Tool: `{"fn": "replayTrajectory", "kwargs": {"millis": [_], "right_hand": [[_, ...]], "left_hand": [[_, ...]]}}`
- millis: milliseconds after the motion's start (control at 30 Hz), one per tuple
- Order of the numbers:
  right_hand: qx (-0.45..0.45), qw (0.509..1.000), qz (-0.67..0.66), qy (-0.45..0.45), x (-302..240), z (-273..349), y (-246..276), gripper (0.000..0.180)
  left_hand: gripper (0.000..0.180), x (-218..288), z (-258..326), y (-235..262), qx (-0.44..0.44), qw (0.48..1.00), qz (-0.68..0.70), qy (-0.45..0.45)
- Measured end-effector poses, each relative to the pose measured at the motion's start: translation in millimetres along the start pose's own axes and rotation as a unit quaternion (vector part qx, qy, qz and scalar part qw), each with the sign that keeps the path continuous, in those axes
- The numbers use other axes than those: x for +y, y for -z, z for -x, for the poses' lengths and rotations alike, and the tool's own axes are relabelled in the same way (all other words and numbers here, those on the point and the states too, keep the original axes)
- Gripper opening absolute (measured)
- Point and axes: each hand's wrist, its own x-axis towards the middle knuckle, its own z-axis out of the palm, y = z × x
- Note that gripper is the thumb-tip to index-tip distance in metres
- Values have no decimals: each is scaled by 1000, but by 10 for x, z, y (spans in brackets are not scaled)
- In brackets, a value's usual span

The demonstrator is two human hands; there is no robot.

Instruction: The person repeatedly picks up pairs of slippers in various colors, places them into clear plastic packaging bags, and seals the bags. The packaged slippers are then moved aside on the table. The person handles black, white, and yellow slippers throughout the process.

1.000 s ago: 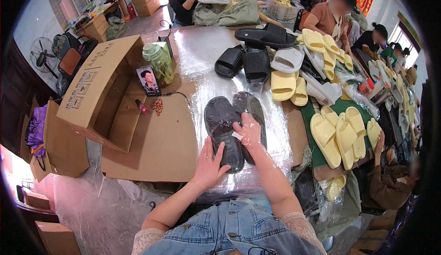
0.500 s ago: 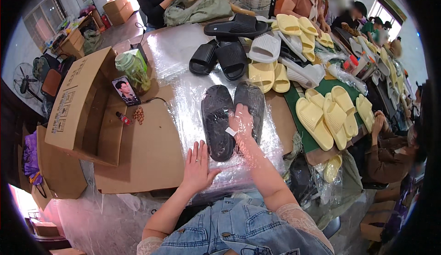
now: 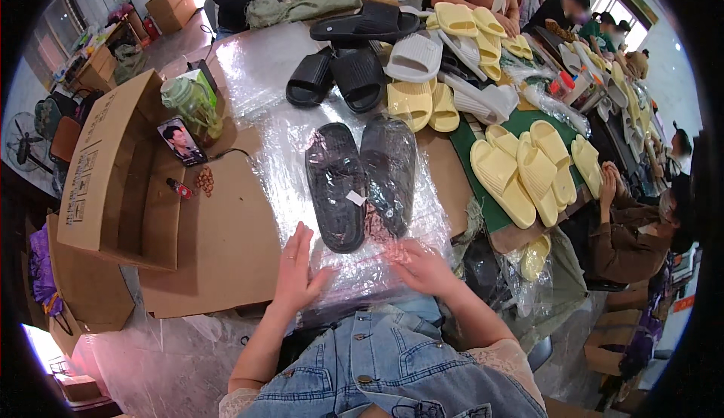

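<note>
The pair of black slippers (image 3: 336,188) lies in front of you inside a clear plastic bag (image 3: 343,263), on top of more clear plastic spread over the surface (image 3: 215,233). The slippers sit side by side, their long sides pointing away from you, with a small white tag (image 3: 355,198) over the left one.

Expect the slippers to be light and slightly springy, like foam or rubber, and hard to damage. The film looks thin, slick and limp, so it probably wrinkles and slides over the layers below. The steadiest hold is likely around the slippers' thick sides, through the film; a loose edge of the bag wants a light pinch so that it doesn't stretch.

Your left hand (image 3: 296,273) is palm down by the bag's near left corner, fingers straight and released, thumb spread toward the right. Your right hand (image 3: 424,269) is low at the near right edge, just short of the right slipper's near end, fingers pointing left and slightly bent; you cannot tell whether they pinch the film. Both forearms come up from below, elbows wide, wrists low.
</note>
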Motion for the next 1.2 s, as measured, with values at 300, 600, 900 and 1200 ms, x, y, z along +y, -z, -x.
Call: {"fn": "replayTrajectory", "kwargs": {"millis": [300,600,900,1200], "right_hand": [[101,976,193,-32,85,242,872,43],[-103,973,205,37,144,16,985,48],[14,998,22,-51,377,170,858,6],[134,965,-31,-221,511,205,453,15]], "left_hand": [[61,46,198,267,0,990,-33,-139],[28,-12,250,222,33,985,-40,-165],[14,-181,212,155,23,992,61,-105],[14,-8,132,186,49,982,182,12]]}}
